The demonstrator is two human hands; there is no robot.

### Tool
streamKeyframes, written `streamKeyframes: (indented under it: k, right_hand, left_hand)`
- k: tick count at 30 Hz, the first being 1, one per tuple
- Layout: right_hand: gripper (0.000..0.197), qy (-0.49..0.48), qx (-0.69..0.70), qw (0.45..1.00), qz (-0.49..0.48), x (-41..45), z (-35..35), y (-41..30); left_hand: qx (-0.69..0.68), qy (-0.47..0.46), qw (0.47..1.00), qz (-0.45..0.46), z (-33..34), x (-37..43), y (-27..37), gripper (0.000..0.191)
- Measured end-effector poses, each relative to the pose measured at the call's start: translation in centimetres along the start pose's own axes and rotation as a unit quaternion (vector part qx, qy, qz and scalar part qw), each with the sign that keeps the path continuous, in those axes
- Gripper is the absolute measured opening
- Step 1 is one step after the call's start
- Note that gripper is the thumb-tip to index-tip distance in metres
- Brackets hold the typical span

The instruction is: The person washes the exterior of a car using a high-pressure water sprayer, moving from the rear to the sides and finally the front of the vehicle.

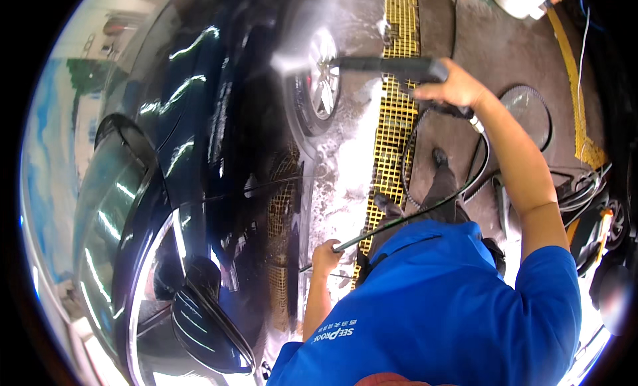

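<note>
My right hand (456, 84) grips the handle of a black pressure-washer spray gun (389, 66), its barrel pointed left across the front wheel (324, 77) of a dark, glossy car (239, 137). White spray leaves the nozzle by the wheel and fender. A hose (398, 220) runs from the gun's metal fitting down past my waist to my left hand (326, 256), which is closed around it beside the car's lower door. White foam (344, 171) and water lie on the floor along the car.
Yellow floor grating (394, 142) runs beside the car, with one of my feet on it. Hose loops (546, 112) lie on the wet floor at the right. A white container (518, 0) stands at top right, cables (588, 191) and equipment at far right. The side mirror (209, 321) juts out at lower left.
</note>
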State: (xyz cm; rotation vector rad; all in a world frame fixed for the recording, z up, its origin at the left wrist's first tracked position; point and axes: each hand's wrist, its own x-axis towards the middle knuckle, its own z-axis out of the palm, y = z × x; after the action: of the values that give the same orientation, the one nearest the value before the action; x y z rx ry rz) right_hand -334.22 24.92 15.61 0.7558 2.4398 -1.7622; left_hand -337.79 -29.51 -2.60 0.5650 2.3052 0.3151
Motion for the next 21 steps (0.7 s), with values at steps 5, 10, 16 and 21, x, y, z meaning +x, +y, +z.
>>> streamKeyframes:
  k: [5, 10, 16, 21]
  right_hand:
    - [0.046, 0.004, 0.015, 0.998, 0.058, 3.7, -0.2, 10.4]
    - [0.051, -0.043, 0.002, 0.999, 0.011, 14.4, 3.3, 22.8]
    - [0.043, 0.017, 0.154, 0.984, 0.085, 19.8, 1.3, 25.2]
    - [0.044, 0.004, 0.192, 0.98, 0.06, 22.0, 1.7, 29.3]
  left_hand:
    - [-0.017, -0.112, 0.989, -0.093, 7.7, -3.2, 0.1, 0.027]
    - [0.054, -0.114, 0.969, -0.213, 13.9, -6.8, 5.8, 0.026]
    - [-0.043, -0.081, 0.939, -0.332, 22.0, -13.3, 9.8, 0.025]
    - [-0.037, -0.163, 0.942, -0.29, 24.9, -12.5, 14.0, 0.018]
